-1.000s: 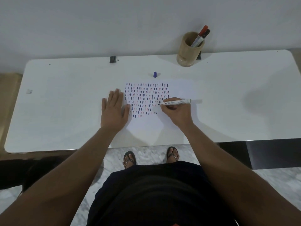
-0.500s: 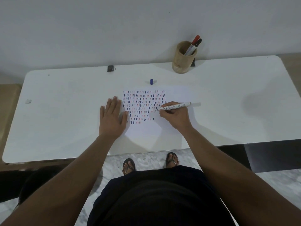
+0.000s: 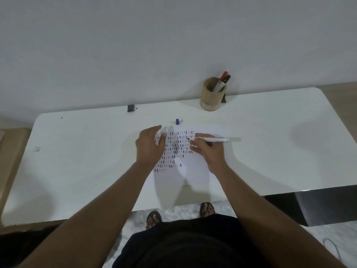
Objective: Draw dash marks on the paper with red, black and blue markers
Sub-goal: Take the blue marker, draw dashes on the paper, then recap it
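Your left hand [image 3: 149,146] has come up off the paper [image 3: 193,171] at the bench's [image 3: 87,161] near edge, fingers loosely spread, reaching toward the blue cap [image 3: 177,121]. Your right hand [image 3: 207,149] still pinches the uncapped marker [image 3: 210,139] above the dashes. I think this color is finished and capping comes next.

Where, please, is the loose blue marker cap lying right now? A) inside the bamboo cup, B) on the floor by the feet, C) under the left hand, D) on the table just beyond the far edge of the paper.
D: the blue cap stands on the bare white table just past the paper, apart from the bamboo cup and both hands.
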